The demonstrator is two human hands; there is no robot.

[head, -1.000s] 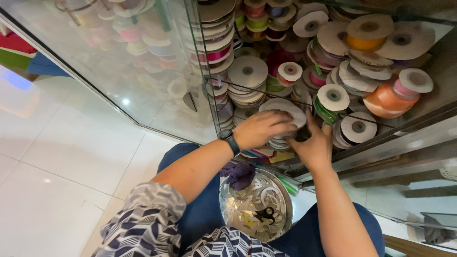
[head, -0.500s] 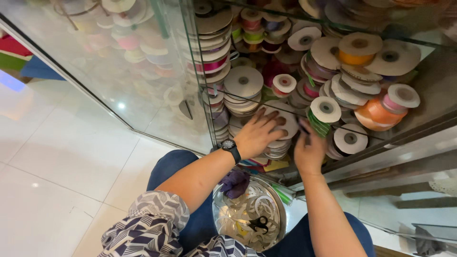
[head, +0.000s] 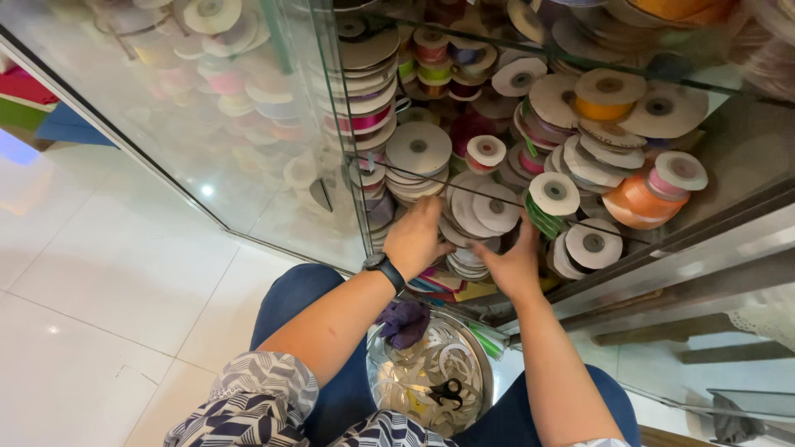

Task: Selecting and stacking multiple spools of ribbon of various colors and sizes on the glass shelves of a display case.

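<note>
Both my hands reach into a glass cabinet full of ribbon spools. My left hand (head: 416,237), with a black watch on its wrist, rests on a stack of white-topped spools (head: 479,217) on the lower shelf. My right hand (head: 515,263) presses against the same stack from the right, fingers spread. I cannot tell whether either hand grips a spool. On my lap sits a round metal tin (head: 383,389) holding spool discs, black scissors (head: 448,392) and a purple ribbon bundle (head: 406,321).
A glass door (head: 190,116) stands to the left over a white tiled floor (head: 91,290). Orange (head: 638,199), pink and green ribbon spools crowd the shelves. A metal frame rail (head: 662,273) runs along the right of the cabinet.
Both hands have slid deeper and lower into the cabinet onto the stack of white spools. The view has tilted down slightly.
</note>
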